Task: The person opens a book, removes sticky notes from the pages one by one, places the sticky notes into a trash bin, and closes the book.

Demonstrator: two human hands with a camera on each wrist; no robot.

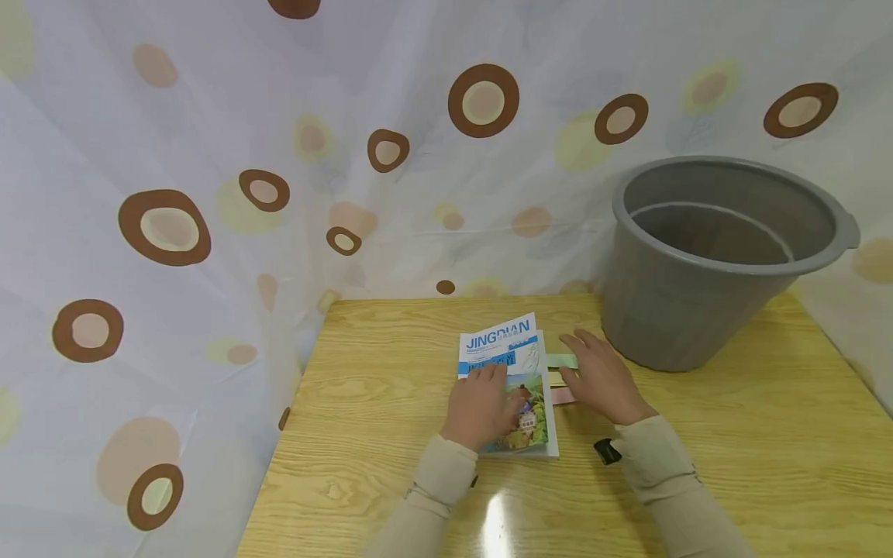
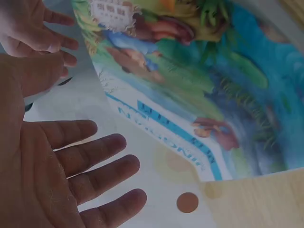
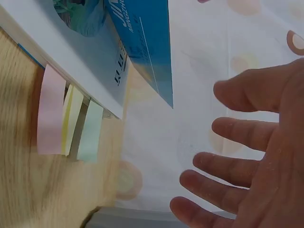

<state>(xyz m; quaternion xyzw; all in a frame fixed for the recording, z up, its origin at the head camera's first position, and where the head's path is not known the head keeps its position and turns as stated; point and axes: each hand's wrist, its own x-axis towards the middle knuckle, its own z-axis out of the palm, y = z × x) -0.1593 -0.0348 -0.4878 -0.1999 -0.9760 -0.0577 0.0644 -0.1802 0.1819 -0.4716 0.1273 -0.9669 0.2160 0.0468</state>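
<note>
A book (image 1: 537,360) with "JINGDIAN" on its colourful cover lies on the wooden table, and the cover stands slightly raised in the right wrist view. Out of its right edge stick a green tab (image 3: 90,133), a yellow tab (image 3: 72,118) and a pink tab (image 3: 51,111). Over the cover's left half is my left hand (image 1: 481,407), fingers extended and spread; whether it touches the cover I cannot tell. My right hand (image 1: 603,378) hovers beside the tabs with loosely straight fingers, holding nothing.
A large grey bucket (image 1: 670,310) stands on the table (image 1: 377,372) at the back right, close beyond my right hand. A white curtain (image 1: 418,77) with brown rings and pale spots hangs behind the table and along its left side.
</note>
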